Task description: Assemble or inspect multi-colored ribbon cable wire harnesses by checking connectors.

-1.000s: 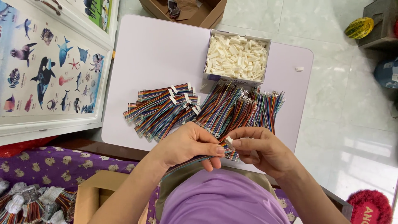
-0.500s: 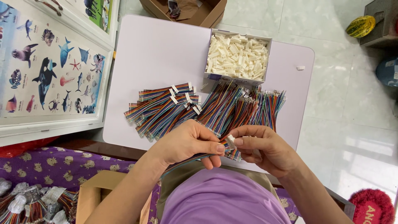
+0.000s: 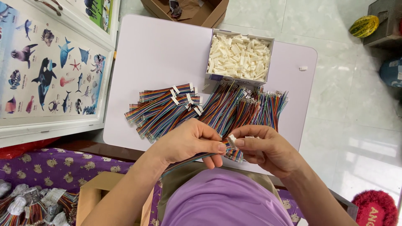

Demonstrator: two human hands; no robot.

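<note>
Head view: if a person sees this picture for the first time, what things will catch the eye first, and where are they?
First, the left hand and right hand meet low in the middle, pinching a small white connector on a rainbow ribbon cable. Just beyond them, colourful wire bundles fan across the pale table, with a box of white connectors behind. A sea-animal poster fills the left side.

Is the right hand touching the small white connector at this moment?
Touching. The head view shows the right hand with thumb and forefinger tips pinching the small white connector, no gap visible, while the left hand holds the multicoloured wire strip attached to it.
</note>
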